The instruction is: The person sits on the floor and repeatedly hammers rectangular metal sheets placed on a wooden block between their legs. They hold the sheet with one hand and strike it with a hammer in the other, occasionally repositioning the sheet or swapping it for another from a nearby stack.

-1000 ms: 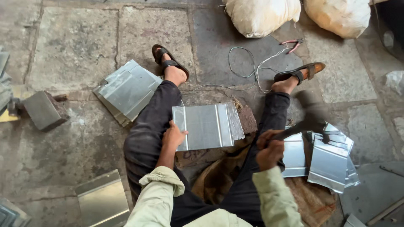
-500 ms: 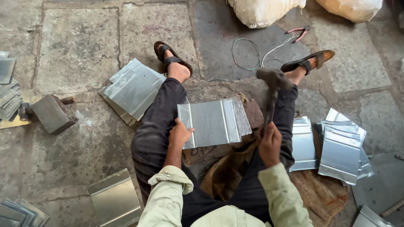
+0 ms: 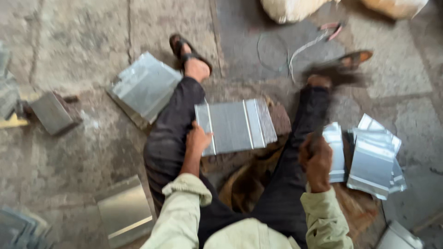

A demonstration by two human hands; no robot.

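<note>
Floor (image 3: 83, 37): stone slabs, bare patch left of legs.
Stacks (image 3: 374, 157): cut sheets piled right, another pile (image 3: 143, 87) left, within reach.
Sheet (image 3: 235, 125): flat between knees on a block, edges overhanging.
Left hand (image 3: 198, 138): pressed on sheet's near-left edge, pinning it.
Right hand (image 3: 316, 159): fisted around hammer (image 3: 330, 76), blurred, raised.

Grey stone-slab floor (image 3: 83, 32), daylight

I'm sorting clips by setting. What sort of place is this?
Probably a small floor-level sheet-metal workshop. The person sits on a stone-slab floor, left hand steadying a folded metal sheet, right hand gripping a blurred hammer. Stacks of similar sheets lie alongside.
</note>
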